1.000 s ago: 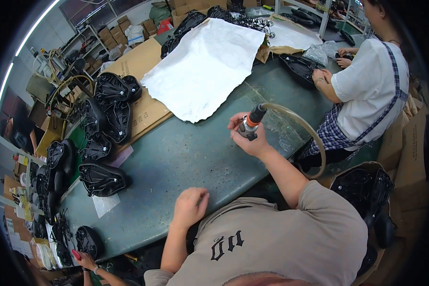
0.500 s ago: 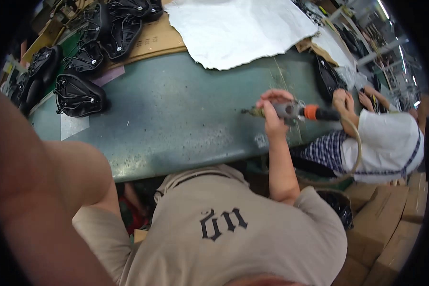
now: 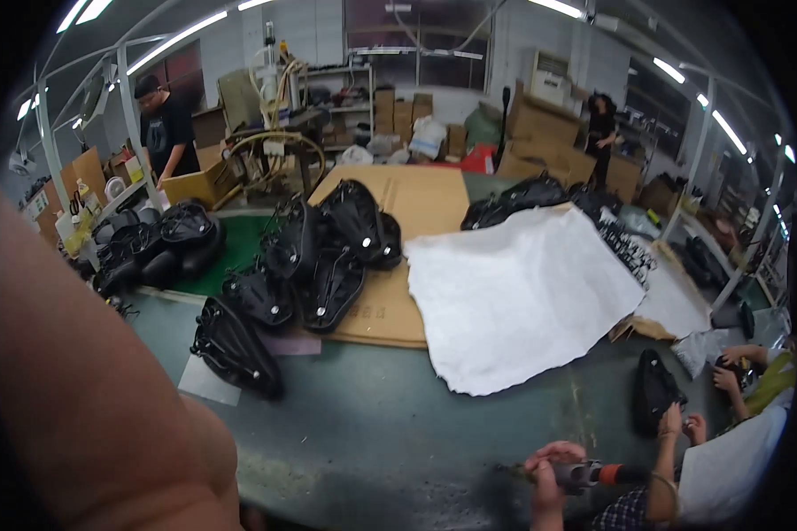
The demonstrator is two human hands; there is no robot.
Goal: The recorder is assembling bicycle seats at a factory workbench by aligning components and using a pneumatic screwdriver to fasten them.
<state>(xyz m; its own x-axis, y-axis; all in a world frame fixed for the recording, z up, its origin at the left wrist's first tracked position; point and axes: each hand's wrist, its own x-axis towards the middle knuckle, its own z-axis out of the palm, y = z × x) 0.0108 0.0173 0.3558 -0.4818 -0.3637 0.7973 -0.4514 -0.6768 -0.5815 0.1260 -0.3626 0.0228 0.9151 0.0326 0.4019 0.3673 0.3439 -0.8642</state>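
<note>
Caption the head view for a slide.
Right hand holds a power tool at a green workbench with black saddles and a white sheet.

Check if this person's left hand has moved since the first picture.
Yes: upward, away from the green table. The left arm is raised near the camera; the left hand is out of view.

- I get fairly even light from ceiling fluorescent tubes (image 3: 177, 42), their cores blown out to white.
- The white sheet (image 3: 522, 301) is my brightest worktop surface, with only faint creases readable.
- On the black bicycle saddles (image 3: 335, 288), detail sinks into darkness between small metallic glints.
- A dull sheen lies on the green tabletop (image 3: 354, 460).
- The left arm (image 3: 88, 380) looms close, dim and soft.
- I see blur on the right hand (image 3: 555, 455) and pneumatic screwdriver (image 3: 580, 476).
- Fisheye curvature bends the outer lines; my corners go black.
</note>
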